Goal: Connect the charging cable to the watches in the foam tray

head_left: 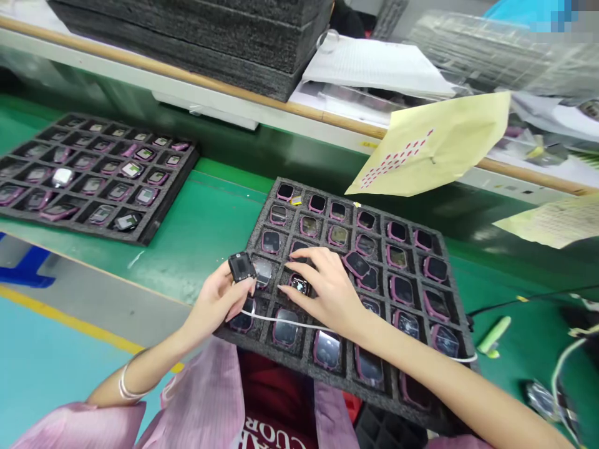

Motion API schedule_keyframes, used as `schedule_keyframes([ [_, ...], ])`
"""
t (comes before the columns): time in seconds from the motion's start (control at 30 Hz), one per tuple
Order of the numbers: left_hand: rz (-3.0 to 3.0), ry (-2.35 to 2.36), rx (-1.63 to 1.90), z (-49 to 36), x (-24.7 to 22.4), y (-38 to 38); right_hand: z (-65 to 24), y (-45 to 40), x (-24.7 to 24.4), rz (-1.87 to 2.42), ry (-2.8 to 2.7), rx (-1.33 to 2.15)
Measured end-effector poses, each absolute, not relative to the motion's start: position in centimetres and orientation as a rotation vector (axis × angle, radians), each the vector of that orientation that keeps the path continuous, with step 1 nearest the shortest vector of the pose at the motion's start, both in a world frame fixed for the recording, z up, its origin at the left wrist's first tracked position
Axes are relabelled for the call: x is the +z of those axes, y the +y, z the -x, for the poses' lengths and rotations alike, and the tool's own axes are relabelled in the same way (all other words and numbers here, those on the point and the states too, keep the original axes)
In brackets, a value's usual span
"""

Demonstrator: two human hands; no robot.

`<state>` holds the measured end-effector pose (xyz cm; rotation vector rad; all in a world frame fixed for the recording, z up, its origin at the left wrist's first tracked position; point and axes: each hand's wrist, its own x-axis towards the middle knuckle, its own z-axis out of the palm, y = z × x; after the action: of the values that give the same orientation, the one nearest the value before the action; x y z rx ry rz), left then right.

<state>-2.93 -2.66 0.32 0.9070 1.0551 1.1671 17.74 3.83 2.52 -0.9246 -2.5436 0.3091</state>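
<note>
A dark foam tray [407,399] divided into compartments lies in front of me, with pink-rimmed watch bodies in its cells. Between the thumb and fingers of my left hand [224,296] is a small black square device [242,267], held above the tray's left edge. A white cable [281,320] runs from near that hand across the tray and under my right forearm. My right hand [325,284] is over the tray, fingers apart around a watch with a lit face [299,285]; whether the fingertips touch it is unclear.
A second foam tray [148,234] of watches lies on the green table [206,206] at the left. Black foam blocks [196,37] and papers [374,62] sit on the shelf behind. A yellow sheet [430,146] hangs from its edge. A green tool [495,337] lies at the right.
</note>
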Motion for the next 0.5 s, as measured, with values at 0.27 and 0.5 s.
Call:
schedule_keyframes([
  [0.27,-1.013,1.069,1.059,3.4,-0.4,-2.6,-12.3,5.5,2.5,0.943,-2.798,0.275],
  [0.5,-0.973,1.013,1.006,3.9,-0.4,-1.9,-15.3,6.8,3.9,0.766,-2.4,0.586],
])
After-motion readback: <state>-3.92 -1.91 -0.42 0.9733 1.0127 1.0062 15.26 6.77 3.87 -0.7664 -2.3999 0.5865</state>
